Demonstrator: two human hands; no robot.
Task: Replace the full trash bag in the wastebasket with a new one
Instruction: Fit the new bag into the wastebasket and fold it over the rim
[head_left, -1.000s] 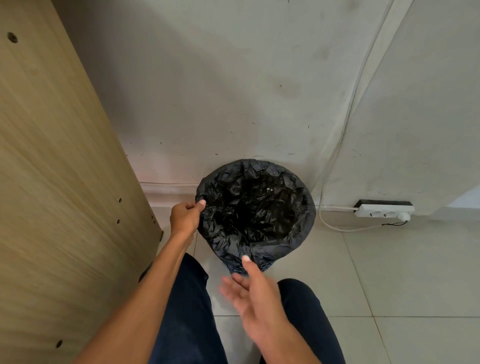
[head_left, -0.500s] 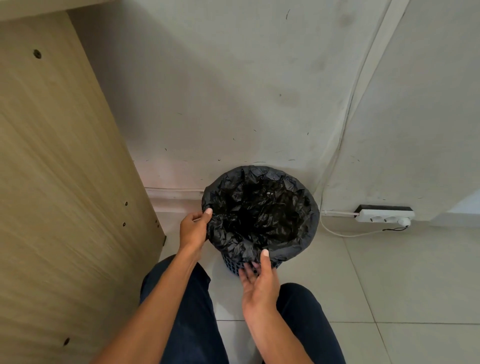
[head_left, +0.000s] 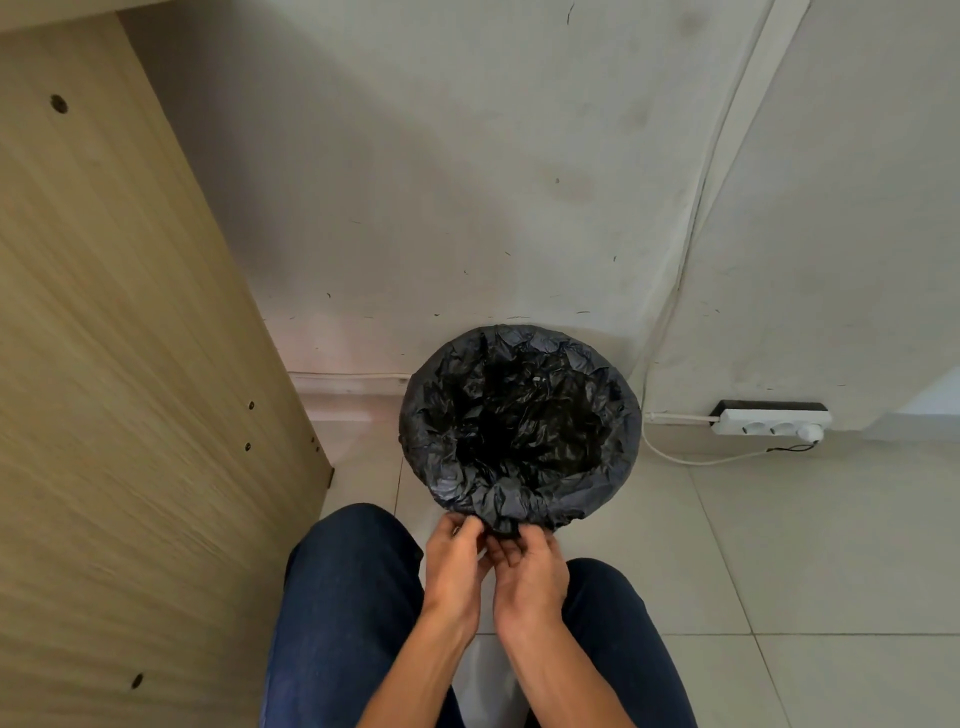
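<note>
Black trash bag (head_left: 519, 415) — spread open, its edge folded down over the wastebasket, whose wall is hidden; it stands on tiled floor (head_left: 779, 545) against the wall, between a wooden panel (head_left: 130, 389) and a white power strip (head_left: 771, 422). Left hand (head_left: 457, 558) and right hand (head_left: 530, 571) — side by side, fingers curled, pinching the bunched plastic at the bag's near edge.

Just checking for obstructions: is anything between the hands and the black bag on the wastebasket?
Nothing visible. The left hand and right hand both pinch the bunched edge of the black bag at the near rim. The wooden panel and the power strip stand off to the sides.
</note>
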